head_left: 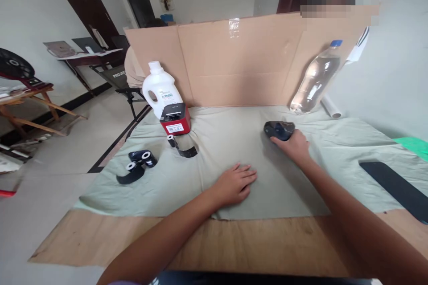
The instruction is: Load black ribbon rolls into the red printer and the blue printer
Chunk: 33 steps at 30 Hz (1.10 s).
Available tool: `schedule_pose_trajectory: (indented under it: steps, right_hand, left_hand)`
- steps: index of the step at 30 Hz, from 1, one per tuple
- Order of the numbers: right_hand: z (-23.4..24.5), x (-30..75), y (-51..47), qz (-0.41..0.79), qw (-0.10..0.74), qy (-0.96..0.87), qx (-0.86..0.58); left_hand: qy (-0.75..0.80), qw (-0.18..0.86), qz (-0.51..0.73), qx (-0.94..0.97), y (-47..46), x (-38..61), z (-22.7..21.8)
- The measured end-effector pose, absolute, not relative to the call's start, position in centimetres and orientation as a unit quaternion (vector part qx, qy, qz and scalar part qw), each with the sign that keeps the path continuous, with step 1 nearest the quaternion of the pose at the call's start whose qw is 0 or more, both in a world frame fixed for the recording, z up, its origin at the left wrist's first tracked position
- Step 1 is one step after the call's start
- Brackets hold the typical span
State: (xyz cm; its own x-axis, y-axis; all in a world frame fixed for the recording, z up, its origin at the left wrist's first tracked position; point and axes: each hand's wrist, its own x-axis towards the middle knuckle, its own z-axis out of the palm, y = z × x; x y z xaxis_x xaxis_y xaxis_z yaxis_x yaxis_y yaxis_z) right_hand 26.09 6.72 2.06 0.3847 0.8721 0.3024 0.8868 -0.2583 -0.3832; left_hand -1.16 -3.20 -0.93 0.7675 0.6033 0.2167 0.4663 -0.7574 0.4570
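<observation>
My right hand [296, 146] grips a dark, rounded device [279, 129] with a glossy top, at the right of the cloth's middle; its exact kind does not show. My left hand [236, 183] lies flat, palm down, on the pale green cloth [230, 142], fingers stretched out and holding nothing. Left of that hand, a black ribbon roll [183, 146] trails a strip in front of a small red and black printer [175, 119]. Farther left sit more black rolls [143, 160] with white cores.
Behind the printer stands a white jug [161, 87]. A cardboard screen [239, 64] closes off the back, with a clear bottle [316, 82] leaning on it. A white roll [331, 107] lies beside the bottle. At right lie a black flat slab [394, 187] and green plastic [413, 146].
</observation>
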Motion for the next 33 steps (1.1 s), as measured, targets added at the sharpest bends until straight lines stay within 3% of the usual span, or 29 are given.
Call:
schedule_pose_trajectory:
  steps: [9, 14, 20, 29, 33]
  right_hand:
    - [2.3, 14.1, -1.4, 0.02, 0.288, -0.622, -0.728]
    - [0.4, 14.4, -2.4, -0.027, 0.33, -0.633, -0.7]
    - [-1.0, 13.8, -3.0, -0.055, 0.306, -0.643, -0.7]
    - [-0.5, 14.2, -3.3, 0.023, 0.32, -0.622, -0.714]
    - [1.2, 14.5, -4.2, 0.016, 0.405, -0.612, -0.679]
  left_hand:
    - [0.437, 0.197, 0.305, 0.823, -3.1, -2.3, -0.6]
    - [0.423, 0.267, 0.327, 0.802, -2.4, -2.7, -1.1]
    - [0.356, 0.299, 0.373, 0.803, -1.5, -3.1, -1.9]
    - [0.401, 0.277, 0.327, 0.809, -1.2, -3.4, -1.3]
    - [0.402, 0.266, 0.323, 0.814, -0.9, -3.5, -1.6]
